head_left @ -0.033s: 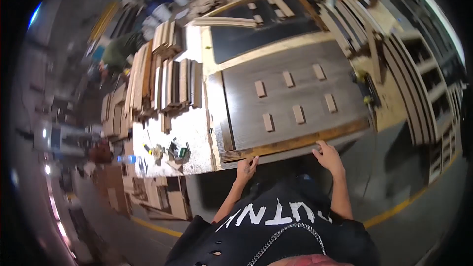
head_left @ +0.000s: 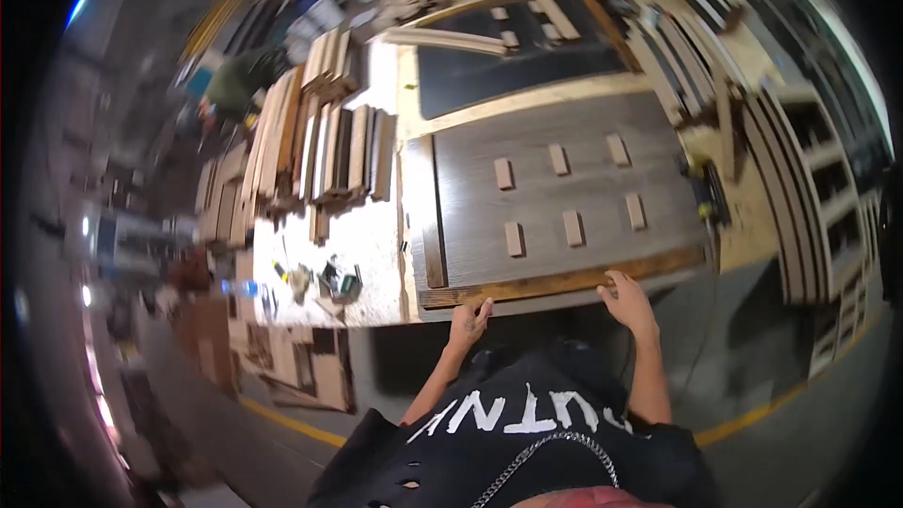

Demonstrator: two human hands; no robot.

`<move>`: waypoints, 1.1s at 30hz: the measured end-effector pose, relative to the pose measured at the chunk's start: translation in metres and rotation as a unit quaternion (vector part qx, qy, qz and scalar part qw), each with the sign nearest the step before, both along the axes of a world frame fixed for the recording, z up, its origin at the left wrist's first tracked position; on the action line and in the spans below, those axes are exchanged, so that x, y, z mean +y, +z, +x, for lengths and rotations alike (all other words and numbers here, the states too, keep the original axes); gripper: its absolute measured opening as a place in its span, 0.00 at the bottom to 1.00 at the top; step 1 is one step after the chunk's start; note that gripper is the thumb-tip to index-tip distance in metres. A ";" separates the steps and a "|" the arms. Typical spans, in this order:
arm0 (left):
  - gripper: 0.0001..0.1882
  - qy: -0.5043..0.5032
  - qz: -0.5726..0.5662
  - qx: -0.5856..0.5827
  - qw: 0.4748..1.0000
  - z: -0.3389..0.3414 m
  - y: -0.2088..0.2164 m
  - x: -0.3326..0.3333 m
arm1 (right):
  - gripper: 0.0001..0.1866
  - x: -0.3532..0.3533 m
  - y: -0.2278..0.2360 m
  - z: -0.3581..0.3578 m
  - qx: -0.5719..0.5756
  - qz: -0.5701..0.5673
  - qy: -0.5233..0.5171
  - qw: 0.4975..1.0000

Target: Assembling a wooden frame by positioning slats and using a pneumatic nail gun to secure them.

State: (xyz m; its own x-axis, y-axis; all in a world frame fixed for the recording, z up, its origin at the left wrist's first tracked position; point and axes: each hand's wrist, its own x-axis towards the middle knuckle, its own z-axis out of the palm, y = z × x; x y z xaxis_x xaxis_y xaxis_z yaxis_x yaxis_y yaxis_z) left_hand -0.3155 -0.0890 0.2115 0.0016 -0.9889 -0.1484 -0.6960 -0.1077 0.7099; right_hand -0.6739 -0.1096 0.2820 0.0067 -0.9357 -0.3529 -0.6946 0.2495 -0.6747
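A long brown-stained wooden strip (head_left: 546, 286) lies along the near edge of a dark grey-brown wood panel (head_left: 541, 196). My left hand (head_left: 468, 322) grips the strip near its left end, fingers curled at the front edge. Toward the strip's right part, my right hand (head_left: 626, 303) holds the same edge between thumb and fingers; the undersides of both grips are hidden. Another dark strip (head_left: 433, 216) runs along the panel's left side. Several small wooden blocks (head_left: 573, 229) stand in two rows on the panel.
Left on the white worktop (head_left: 362, 230) are stacked wooden strips (head_left: 353, 150), a green-and-metal tool (head_left: 340, 284) and a plastic bottle (head_left: 240, 288). A yellow-and-black power tool (head_left: 707, 198) sits right of the panel. Beyond lies a black panel (head_left: 513, 75). A person (head_left: 235, 85) bends at the far left.
The whole view has shifted and tilted slightly. Both hands keep their places on the strip, and the blocks stay where they were on the panel.
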 end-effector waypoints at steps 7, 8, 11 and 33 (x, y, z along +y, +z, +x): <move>0.25 0.162 0.080 0.088 0.980 -0.027 -0.004 0.051 | 0.24 -0.098 -0.048 -0.072 0.011 -0.033 -0.014 0.999; 0.25 0.186 0.096 0.069 0.975 -0.019 -0.022 0.069 | 0.25 -0.105 -0.063 -0.081 0.041 -0.058 0.007 0.997; 0.26 0.243 0.051 -0.003 0.969 0.010 -0.081 0.126 | 0.26 -0.142 -0.053 -0.083 0.049 -0.045 0.042 0.997; 0.26 0.370 0.241 0.100 0.892 0.034 -0.122 0.130 | 0.35 -0.429 -0.090 -0.222 0.348 -0.018 -0.195 0.917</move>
State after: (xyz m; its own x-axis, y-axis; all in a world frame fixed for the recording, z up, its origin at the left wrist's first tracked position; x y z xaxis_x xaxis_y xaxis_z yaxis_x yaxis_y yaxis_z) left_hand -0.2818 0.0407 0.0891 0.5526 -0.5495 -0.6266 -0.1725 -0.8110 0.5591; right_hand -0.8959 -0.5390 0.1921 -0.5462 -0.8299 -0.1137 -0.8227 0.5570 -0.1137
